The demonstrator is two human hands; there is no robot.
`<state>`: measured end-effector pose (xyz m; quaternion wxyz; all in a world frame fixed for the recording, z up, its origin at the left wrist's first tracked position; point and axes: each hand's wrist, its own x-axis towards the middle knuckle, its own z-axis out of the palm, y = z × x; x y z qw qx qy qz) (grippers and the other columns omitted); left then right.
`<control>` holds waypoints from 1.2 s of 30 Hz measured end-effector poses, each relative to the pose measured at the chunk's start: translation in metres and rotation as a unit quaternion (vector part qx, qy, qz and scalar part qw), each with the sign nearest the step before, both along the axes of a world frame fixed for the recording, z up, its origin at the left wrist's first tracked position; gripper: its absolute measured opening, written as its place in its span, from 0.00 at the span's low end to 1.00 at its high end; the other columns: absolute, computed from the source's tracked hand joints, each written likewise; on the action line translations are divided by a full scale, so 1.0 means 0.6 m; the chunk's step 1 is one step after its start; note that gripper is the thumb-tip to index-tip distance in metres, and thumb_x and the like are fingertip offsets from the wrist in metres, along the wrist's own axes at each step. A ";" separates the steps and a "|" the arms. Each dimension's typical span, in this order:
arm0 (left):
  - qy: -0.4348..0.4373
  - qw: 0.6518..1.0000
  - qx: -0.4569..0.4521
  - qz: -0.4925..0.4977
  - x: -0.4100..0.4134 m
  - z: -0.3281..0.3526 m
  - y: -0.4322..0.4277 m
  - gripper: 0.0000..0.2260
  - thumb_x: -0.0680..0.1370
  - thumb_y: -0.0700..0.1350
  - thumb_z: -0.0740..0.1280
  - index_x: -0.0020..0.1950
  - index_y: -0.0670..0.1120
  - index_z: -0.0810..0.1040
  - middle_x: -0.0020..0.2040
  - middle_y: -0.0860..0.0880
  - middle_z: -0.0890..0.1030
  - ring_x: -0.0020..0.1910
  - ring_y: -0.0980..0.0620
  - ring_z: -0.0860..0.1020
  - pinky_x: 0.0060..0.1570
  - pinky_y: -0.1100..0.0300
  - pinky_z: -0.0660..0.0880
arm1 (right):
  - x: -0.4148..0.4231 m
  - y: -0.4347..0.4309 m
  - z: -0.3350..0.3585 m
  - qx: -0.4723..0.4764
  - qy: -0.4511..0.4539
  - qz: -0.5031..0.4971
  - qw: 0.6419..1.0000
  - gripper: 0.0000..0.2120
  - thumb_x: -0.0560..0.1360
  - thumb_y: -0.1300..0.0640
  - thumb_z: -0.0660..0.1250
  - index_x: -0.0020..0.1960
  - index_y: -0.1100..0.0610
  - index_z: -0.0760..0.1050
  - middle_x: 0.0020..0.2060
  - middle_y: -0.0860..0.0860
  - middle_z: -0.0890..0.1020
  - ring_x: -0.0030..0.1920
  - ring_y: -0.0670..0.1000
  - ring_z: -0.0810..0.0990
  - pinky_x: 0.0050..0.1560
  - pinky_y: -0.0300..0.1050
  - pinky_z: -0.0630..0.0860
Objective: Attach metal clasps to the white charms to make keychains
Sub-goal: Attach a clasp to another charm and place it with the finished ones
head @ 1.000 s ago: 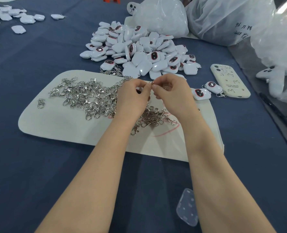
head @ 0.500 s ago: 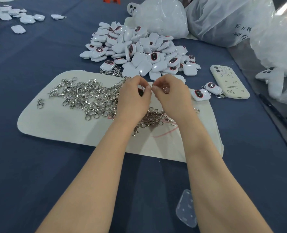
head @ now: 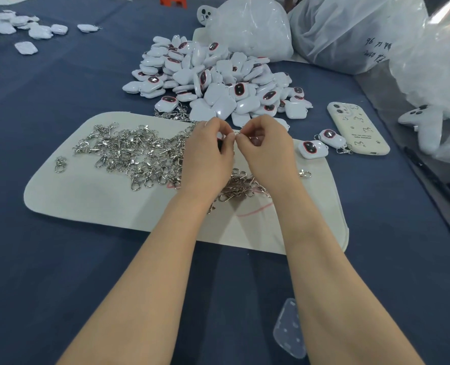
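The 2 hands meet above the white mat [head: 87,201], fingertips almost touching, because joining such tiny parts takes both of them working close together. The left hand [head: 208,154] is curled, and its thumb and first finger pinch a small metal clasp [head: 235,133]. The right hand [head: 268,151] is curled too and pinches the same shiny bit from the other side. A dark spot peeps out under the left fingers; it may be a charm, but I cannot tell. The pile of clasps [head: 129,151] lies on the mat just left of the left hand and runs under both wrists, so a new one is easy to grab. The heap of white charms [head: 213,83] sits just past the fingertips, close for the next pick. To the right of the right hand lie 2 finished keychains [head: 313,148], put aside, I think, so they do not get mixed in. A phone [head: 358,127] rests further right.
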<state>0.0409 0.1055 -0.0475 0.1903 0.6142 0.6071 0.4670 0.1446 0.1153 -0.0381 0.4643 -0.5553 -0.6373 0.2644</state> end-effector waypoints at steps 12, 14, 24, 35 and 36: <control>-0.049 0.998 -0.037 0.007 -0.003 0.008 -0.004 0.03 0.76 0.44 0.66 0.42 0.49 0.77 0.33 0.52 0.79 0.26 0.61 0.73 0.28 0.71 0.68 | 0.006 0.003 0.000 -0.039 0.031 -0.002 0.999 0.07 0.75 0.62 0.64 0.45 0.51 0.75 0.42 0.43 0.79 0.48 0.46 0.78 0.49 0.36 0.72; -0.050 0.998 -0.038 0.009 -0.004 0.009 -0.004 0.03 0.76 0.45 0.66 0.43 0.48 0.78 0.35 0.49 0.80 0.28 0.57 0.74 0.32 0.66 0.71 | 0.003 0.001 -0.001 -0.012 -0.014 -0.009 1.000 0.05 0.75 0.61 0.65 0.46 0.52 0.76 0.46 0.45 0.80 0.51 0.45 0.77 0.49 0.31 0.70; 0.041 0.999 -0.014 0.021 -0.004 0.008 -0.005 0.04 0.76 0.45 0.65 0.46 0.47 0.79 0.44 0.46 0.79 0.43 0.47 0.77 0.44 0.55 0.74 | 0.006 -0.001 0.000 0.077 -0.066 0.009 0.995 0.03 0.72 0.65 0.67 0.44 0.59 0.75 0.36 0.47 0.75 0.35 0.43 0.71 0.38 0.29 0.67; 0.095 0.995 0.005 0.020 -0.003 0.005 -0.003 0.05 0.77 0.45 0.65 0.47 0.45 0.79 0.48 0.47 0.77 0.44 0.46 0.77 0.45 0.55 0.73 | 0.007 0.000 -0.002 0.079 -0.080 0.011 0.994 0.06 0.72 0.65 0.67 0.42 0.56 0.72 0.34 0.44 0.73 0.35 0.41 0.70 0.38 0.28 0.67; 0.097 0.995 0.005 0.020 -0.003 0.005 -0.002 0.05 0.77 0.45 0.65 0.47 0.45 0.79 0.48 0.47 0.77 0.44 0.46 0.77 0.45 0.54 0.74 | 0.007 -0.001 -0.003 0.078 -0.081 0.011 0.994 0.06 0.72 0.65 0.67 0.42 0.56 0.72 0.34 0.44 0.73 0.35 0.41 0.70 0.38 0.28 0.67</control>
